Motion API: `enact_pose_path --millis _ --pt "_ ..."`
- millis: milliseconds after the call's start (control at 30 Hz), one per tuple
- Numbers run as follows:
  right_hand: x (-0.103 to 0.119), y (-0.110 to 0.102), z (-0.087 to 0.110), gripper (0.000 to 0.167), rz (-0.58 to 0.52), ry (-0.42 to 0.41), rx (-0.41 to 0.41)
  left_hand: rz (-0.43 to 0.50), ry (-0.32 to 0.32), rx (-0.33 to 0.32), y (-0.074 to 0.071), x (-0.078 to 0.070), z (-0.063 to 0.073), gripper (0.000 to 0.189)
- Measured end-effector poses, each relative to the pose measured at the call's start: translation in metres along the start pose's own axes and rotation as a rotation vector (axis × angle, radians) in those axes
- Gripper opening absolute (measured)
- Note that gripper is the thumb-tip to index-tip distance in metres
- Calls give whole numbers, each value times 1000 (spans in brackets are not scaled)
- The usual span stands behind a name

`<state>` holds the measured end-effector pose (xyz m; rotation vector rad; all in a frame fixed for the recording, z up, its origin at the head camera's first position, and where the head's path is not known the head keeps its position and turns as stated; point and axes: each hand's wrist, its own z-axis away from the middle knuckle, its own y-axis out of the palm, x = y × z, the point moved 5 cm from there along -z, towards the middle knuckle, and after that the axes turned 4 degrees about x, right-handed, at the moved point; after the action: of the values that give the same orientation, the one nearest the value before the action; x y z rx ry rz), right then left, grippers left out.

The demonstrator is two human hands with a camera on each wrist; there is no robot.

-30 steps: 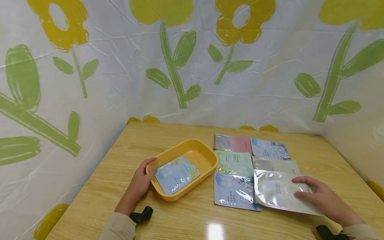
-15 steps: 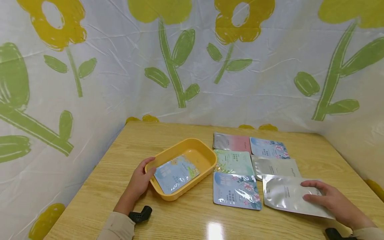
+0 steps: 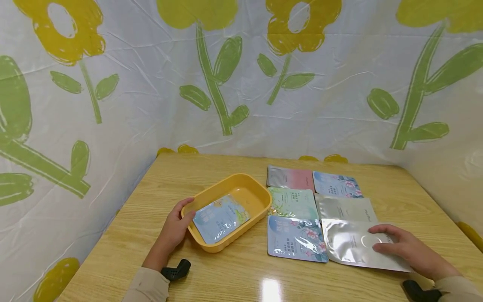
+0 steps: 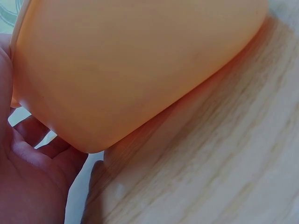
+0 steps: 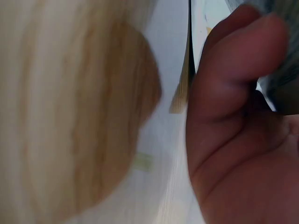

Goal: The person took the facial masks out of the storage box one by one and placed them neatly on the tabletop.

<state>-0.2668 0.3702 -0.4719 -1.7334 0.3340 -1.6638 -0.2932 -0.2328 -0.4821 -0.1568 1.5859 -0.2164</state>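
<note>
In the head view my left hand [image 3: 177,225] grips the left end of a yellow plastic basin [image 3: 241,179], thumb over the rim and fingers outside. The left wrist view shows the basin's orange-looking outer wall [image 4: 140,70] beside that hand [image 4: 32,172]. Inside the basin lies a blue sheet mask packet [image 3: 220,216]. My right hand [image 3: 409,251] holds a silver sheet mask packet [image 3: 347,241] at its right end, thumb and a finger on top. Curled fingers of that hand [image 5: 238,112] show in the right wrist view; the packet's dim underside [image 5: 285,70] shows beside them.
Several packets lie in rows right of the basin: pink-silver [image 3: 290,178], blue floral [image 3: 337,184], green [image 3: 293,202], another silver one [image 3: 347,208] and another blue floral one [image 3: 297,238]. A flower-printed cloth [image 3: 320,105] hangs behind the wooden table [image 3: 226,277].
My right hand moved the silver packet right, off the edge of the blue floral one, then back left close beside it. The left hand stays on the basin.
</note>
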Motion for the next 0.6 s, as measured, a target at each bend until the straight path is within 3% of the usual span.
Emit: enact_pose_path --millis 233,600 --pt "1 3 -4 35 -1 -33 1 12 3 7 1 1 1 46" --pt "0 2 -6 39 62 16 38 6 12 -5 1 -1 1 45"
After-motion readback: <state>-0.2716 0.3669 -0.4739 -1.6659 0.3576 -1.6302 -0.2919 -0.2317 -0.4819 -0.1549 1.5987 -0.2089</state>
